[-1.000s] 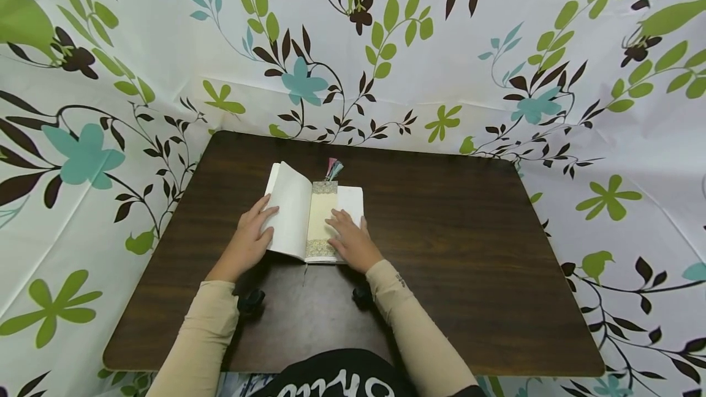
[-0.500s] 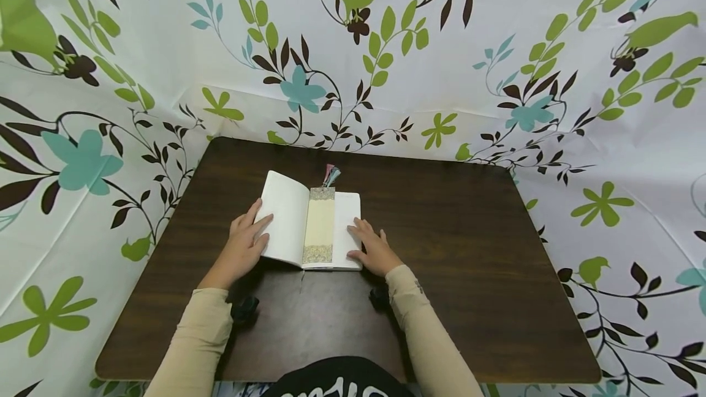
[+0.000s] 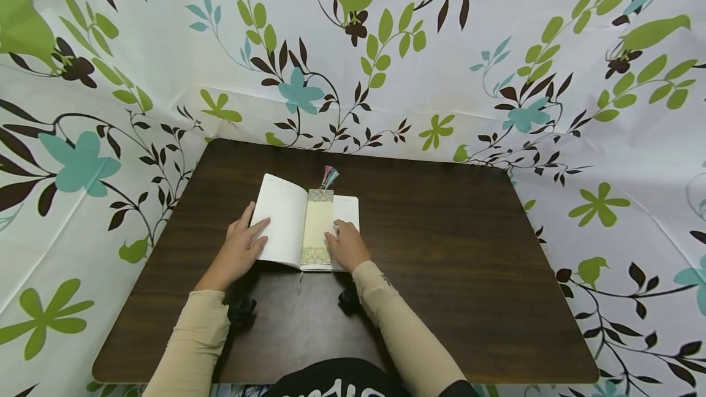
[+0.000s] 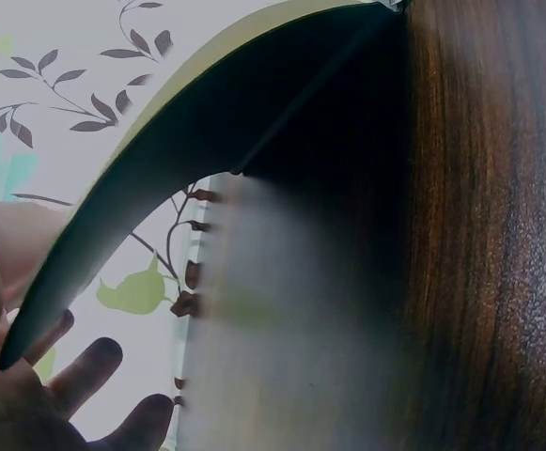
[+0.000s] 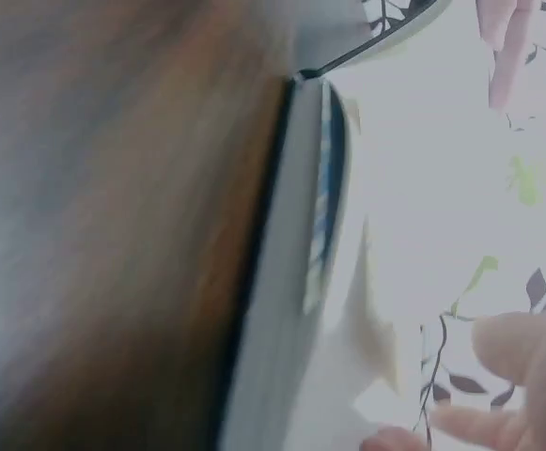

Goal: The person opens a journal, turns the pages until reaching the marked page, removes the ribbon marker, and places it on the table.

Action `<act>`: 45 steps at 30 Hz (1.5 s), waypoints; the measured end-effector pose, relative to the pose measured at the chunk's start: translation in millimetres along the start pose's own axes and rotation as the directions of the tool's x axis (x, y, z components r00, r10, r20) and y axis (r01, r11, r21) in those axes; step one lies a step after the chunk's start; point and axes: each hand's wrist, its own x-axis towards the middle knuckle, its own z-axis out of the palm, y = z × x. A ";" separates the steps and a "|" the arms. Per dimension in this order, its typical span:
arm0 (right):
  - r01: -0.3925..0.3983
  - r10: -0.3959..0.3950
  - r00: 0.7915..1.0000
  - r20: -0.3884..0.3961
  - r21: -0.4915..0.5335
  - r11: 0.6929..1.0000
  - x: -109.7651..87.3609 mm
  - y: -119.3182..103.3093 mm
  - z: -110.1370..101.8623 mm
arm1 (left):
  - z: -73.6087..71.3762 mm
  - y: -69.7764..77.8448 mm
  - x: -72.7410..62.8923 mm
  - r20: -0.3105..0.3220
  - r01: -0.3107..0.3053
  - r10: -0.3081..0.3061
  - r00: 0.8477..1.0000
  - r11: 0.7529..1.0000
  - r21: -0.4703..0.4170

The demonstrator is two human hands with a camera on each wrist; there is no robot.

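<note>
An open notebook [image 3: 280,219] with blank white pages lies on the table. Along its right page rests a cream bookmark [image 3: 317,219] with speckled ends, its pink and blue tassels [image 3: 331,177] past the top edge. My left hand [image 3: 237,250] holds the raised left side by its outer edge. In the left wrist view the dark cover [image 4: 150,178] bends up, its edge between thumb and fingers. On the right page, my right hand [image 3: 349,247] has its fingertips right at the bookmark's right edge. The right wrist view shows that hand's thumb [image 5: 512,343] and fingers apart.
The dark wood table [image 3: 441,274] extends on both sides of the notebook. A patterned cloth [image 3: 413,97] with leaves and birds hangs behind and beside it. Black wrist-worn devices sit under the left wrist [image 3: 241,311] and the right wrist [image 3: 349,302].
My right hand moved from over the bookmark out to the notebook's right edge, then back left to the bookmark's side. The left hand keeps its hold on the left edge.
</note>
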 end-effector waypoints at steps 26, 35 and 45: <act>-0.023 0.020 0.981 0.191 0.011 1.000 8.3 28.6 -40.7 | -0.7 -6.9 -6.7 -0.035 -0.014 0.016 0.999 0.998 0.055; -0.219 0.226 0.965 0.134 -0.068 0.973 -0.8 161.2 -131.7 | 4.1 -9.5 -7.3 -0.026 -0.021 0.022 0.999 0.999 0.039; -0.340 0.368 0.919 0.143 -0.185 0.922 -40.0 282.6 -216.7 | 6.3 -5.8 -0.7 -0.012 -0.037 0.037 0.999 0.998 0.044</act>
